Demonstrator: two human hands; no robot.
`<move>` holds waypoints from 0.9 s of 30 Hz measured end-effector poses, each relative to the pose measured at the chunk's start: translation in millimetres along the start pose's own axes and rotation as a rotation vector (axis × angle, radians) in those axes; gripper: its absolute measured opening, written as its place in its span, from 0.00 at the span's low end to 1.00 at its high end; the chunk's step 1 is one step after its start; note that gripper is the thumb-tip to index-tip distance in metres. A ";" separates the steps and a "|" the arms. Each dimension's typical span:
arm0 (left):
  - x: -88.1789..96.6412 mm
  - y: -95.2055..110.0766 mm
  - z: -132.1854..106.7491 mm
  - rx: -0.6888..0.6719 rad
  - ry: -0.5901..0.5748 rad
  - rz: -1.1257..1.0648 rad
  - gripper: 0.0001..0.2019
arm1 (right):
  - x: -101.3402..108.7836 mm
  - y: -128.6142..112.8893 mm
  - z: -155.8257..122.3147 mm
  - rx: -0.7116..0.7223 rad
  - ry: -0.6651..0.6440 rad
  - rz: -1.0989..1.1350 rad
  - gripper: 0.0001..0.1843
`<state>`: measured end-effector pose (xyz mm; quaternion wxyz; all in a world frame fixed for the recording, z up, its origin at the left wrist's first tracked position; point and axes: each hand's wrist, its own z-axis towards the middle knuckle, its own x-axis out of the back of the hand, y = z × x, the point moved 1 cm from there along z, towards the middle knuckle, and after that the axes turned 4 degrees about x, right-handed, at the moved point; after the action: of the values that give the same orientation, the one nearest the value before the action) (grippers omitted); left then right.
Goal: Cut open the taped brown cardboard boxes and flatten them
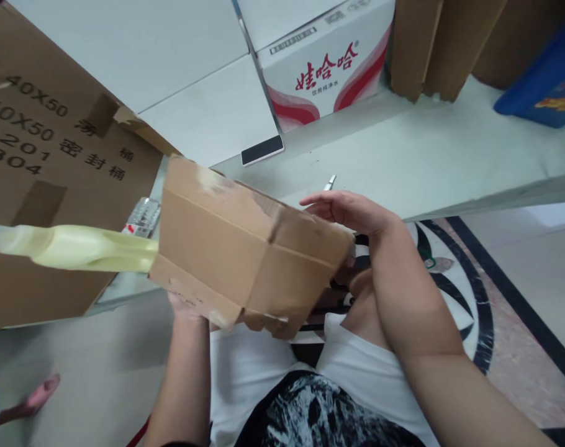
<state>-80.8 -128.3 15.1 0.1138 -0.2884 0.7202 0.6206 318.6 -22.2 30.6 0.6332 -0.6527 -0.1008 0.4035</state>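
Observation:
A brown cardboard box (217,230) hangs tilted over my lap and the edge of the table. My left hand (187,304) grips it from below at the lower left corner, its fingers mostly hidden by the cardboard. Off the box's right end, my right hand (350,210) is open, fingers stretched toward the left; whether it touches the box I cannot tell. At the box's left edge a pale yellow plastic bottle (87,248) sticks out sideways, its far end blurred. Just beyond my right fingers lies a small silver pointed thing (329,182), partly hidden.
On the pale table (450,155) stand white cartons (208,118), a red-and-white water carton (329,74) and a blue container (543,87). A phone-like slab (262,150) lies before them. Left are a clear bottle (145,214) and a large printed carton (54,143). Someone's foot (43,394) shows lower left.

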 end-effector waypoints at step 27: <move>3.0 -131.4 -41.4 0.330 -0.236 1.280 0.17 | -14.3 3.9 -13.9 0.055 1.159 -0.686 0.29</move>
<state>-2.0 -177.2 -86.9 -0.1562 0.2866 0.8175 0.4746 316.9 -42.4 31.0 0.6936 -0.6784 0.0638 -0.2337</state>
